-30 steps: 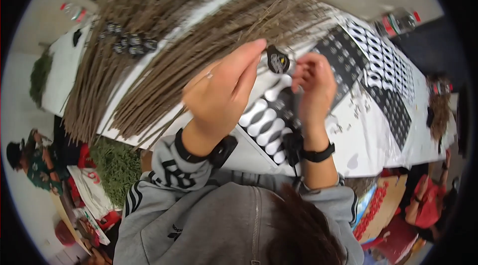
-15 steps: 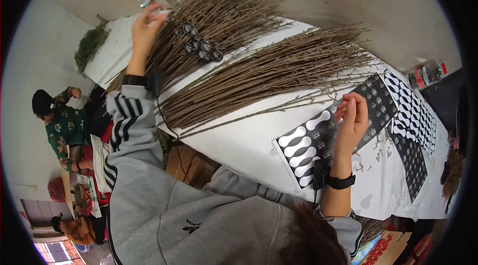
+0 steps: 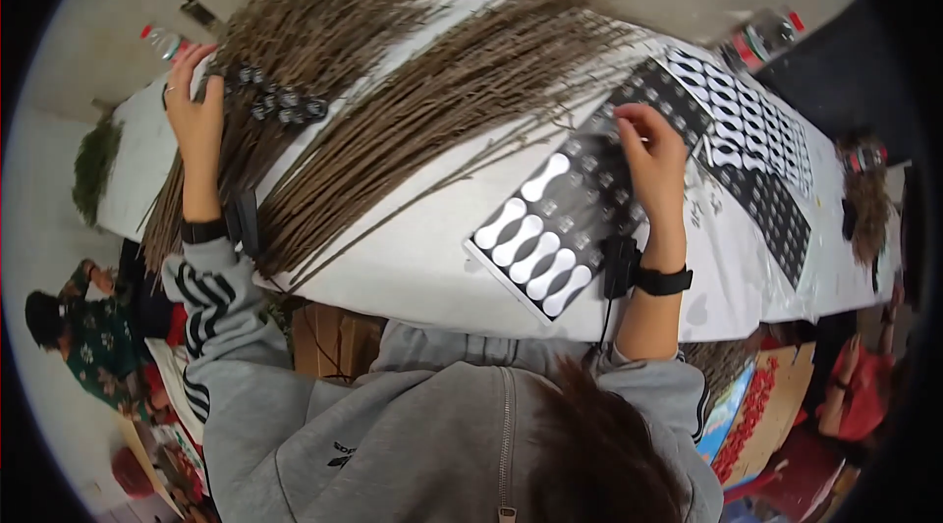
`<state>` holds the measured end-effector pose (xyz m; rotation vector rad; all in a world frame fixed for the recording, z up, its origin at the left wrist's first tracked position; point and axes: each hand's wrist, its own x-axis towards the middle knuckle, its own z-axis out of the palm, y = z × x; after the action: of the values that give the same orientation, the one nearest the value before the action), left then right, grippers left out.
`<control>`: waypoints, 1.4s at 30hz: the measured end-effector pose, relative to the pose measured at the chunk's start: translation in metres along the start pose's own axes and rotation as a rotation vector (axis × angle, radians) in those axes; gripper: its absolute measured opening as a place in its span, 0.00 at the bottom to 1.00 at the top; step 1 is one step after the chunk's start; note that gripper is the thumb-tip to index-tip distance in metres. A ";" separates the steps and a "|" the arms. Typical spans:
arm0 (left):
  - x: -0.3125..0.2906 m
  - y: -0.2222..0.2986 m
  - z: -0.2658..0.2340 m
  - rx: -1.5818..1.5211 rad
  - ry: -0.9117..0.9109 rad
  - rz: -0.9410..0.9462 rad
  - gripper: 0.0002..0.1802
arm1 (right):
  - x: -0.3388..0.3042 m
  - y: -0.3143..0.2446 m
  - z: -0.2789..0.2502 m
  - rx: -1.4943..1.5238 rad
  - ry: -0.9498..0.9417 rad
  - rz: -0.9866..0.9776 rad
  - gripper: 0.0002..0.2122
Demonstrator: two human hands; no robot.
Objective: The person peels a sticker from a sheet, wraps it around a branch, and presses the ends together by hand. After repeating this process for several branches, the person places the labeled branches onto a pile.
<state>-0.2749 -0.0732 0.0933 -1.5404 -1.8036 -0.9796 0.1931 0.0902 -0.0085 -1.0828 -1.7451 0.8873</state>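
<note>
1. Left hand [image 3: 194, 106]: stretched far out to the left end of the desk [image 3: 413, 268], fingers spread and resting on the tagged bundle of dry twigs [image 3: 285, 52]. It clamps nothing visible. A row of small dark round tags [image 3: 275, 101] sits just beside the hand on this bundle.
2. Right hand [image 3: 650, 155]: laid on the black-and-white sticker sheet [image 3: 550, 228], fingertips curled down at its far edge. Whether a sticker is pinched between them cannot be told from this view.
3. Untagged bundle of twigs [image 3: 432, 120]: lies between the two hands, fanned across the desk, its thin ends reaching toward the sticker sheet.
4. Further sticker sheets [image 3: 756, 140]: spread toward the right end of the desk, well apart from the left hand.
5. Handling judgement: the hands are wide apart, so each works alone. The left should press only lightly, since the twigs look brittle and the tags already on them could shift.
6. The right should lift a single sticker by its edge while the palm holds the sheet flat, so that the sheet does not rise with it.
7. Judged risk: loose twig ends lying by the sheet could snag a peeled sticker as it is carried across. Keep it clear of them.
8. Surroundings: a plastic bottle [image 3: 162, 40] stands beyond the left hand.
</note>
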 end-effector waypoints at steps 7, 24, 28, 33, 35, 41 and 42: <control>-0.040 0.193 0.054 -0.642 -0.828 0.258 0.12 | -0.026 0.000 -0.014 -0.228 -0.463 -0.121 0.10; -0.122 0.240 0.143 -0.872 -0.896 0.272 0.23 | -0.050 -0.014 0.010 -0.186 -0.640 -0.142 0.15; -0.125 0.239 0.142 -0.882 -0.858 0.267 0.20 | -0.052 -0.012 0.009 -0.131 -0.617 -0.072 0.14; -0.134 0.236 0.146 -0.903 -0.776 0.214 0.18 | -0.053 -0.014 0.013 -0.082 -0.567 0.007 0.14; -0.137 0.234 0.147 -0.899 -0.680 0.221 0.19 | -0.053 -0.016 0.016 -0.073 -0.558 0.024 0.13; -0.112 0.254 0.117 -0.963 -0.946 -0.316 0.31 | -0.051 -0.017 0.009 -0.156 -0.491 -0.013 0.13; -0.111 0.255 0.114 -0.967 -0.946 -0.361 0.35 | -0.051 -0.017 0.009 -0.162 -0.500 -0.004 0.12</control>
<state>-0.0005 -0.0254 -0.0184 -2.6374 -2.4561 -1.6166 0.1919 0.0362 -0.0122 -1.0146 -2.2607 1.0952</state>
